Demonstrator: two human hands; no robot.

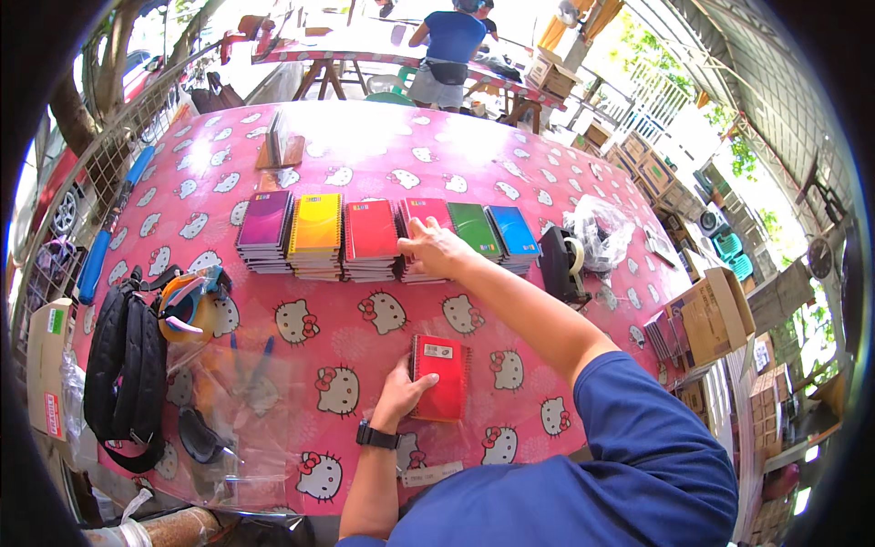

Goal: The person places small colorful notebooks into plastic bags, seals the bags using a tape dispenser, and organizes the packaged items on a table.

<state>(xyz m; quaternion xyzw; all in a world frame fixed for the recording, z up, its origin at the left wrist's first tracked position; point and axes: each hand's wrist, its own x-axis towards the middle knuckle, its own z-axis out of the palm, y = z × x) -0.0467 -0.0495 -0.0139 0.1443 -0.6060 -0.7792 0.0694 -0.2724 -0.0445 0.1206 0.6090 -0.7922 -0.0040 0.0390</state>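
My left hand (401,394) grips a red spiral notebook (440,387) near the table's front edge, thumb over its cover; its other fingers are partly hidden. This notebook has a white label on its cover. Farther off, my right hand (436,250) reaches onto a stack of pinkish-red notebooks (434,211), fingers bent over the top one's left edge. That stack stands in a row with purple notebooks (264,219), yellow notebooks (315,224), red notebooks (371,230), green notebooks (472,228) and blue notebooks (514,232). My right hand hides part of the stack under it.
A black tape dispenser (563,264) and crumpled clear plastic (602,232) lie right of the row. On the left are a black bag (128,369), a tape roll (196,314) and a plastic sheet (251,428). A cardboard box (715,314) stands right; another person (451,46) is beyond the table.
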